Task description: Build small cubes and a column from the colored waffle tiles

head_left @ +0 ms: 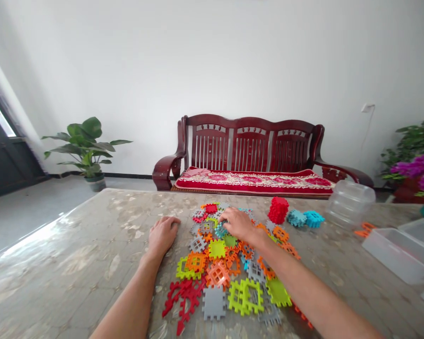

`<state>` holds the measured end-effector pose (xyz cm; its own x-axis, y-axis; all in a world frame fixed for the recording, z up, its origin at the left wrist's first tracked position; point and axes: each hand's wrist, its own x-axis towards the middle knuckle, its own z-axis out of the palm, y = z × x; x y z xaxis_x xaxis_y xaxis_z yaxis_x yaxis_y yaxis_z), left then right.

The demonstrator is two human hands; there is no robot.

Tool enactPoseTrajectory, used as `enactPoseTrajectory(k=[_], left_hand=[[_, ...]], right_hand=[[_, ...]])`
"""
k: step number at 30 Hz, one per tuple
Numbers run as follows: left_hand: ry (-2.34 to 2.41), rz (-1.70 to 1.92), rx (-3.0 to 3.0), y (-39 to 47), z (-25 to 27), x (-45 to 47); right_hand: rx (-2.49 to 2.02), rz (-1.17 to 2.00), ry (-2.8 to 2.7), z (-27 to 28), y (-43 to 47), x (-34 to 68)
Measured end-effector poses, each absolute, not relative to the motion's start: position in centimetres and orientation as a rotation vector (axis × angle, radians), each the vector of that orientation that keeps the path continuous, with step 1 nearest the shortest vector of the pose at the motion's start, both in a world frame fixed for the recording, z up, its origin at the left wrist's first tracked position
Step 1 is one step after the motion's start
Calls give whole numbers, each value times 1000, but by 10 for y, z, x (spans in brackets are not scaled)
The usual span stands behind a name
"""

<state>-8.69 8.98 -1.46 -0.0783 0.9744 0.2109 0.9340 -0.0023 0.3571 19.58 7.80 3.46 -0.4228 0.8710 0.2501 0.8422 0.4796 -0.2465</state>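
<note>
My left hand [164, 234] lies on the table at the left side of a spread of plastic interlocking tiles, fingers stretched loosely and holding nothing. Over the far part of the spread is my right hand [238, 223], its fingers bent down and closed on a teal tile [220, 230]; the fingertips are partly hidden. Around it lie a lime square tile [216, 248], a grey window tile [197, 243] and an orange window tile [218, 274]. Closer to me are a plain grey tile [214, 302], lime frame tiles [245, 296] and dark red pieces [187, 299].
Beyond my right hand stand a red tile stack [278, 210] and two blue stacks [297, 218]. Farther right are a clear plastic container [351, 203], orange pieces [365, 230] and a translucent box [399, 254]. A wooden bench [252, 141] stands behind the table [92, 263].
</note>
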Motion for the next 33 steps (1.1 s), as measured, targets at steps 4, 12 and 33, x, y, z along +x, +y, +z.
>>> enactPoseTrajectory(k=[4,12,33], left_hand=[[2142,639,2074,90,-15,-87],[2143,631,2085,92,-19,-89],[2139,615,2110,95,-22,-92]], right_hand=[[-1299,190,-2098,35,66,228],[-1601,423,-1626,1,65,298],[-1673,42,-1942,18,41,275]])
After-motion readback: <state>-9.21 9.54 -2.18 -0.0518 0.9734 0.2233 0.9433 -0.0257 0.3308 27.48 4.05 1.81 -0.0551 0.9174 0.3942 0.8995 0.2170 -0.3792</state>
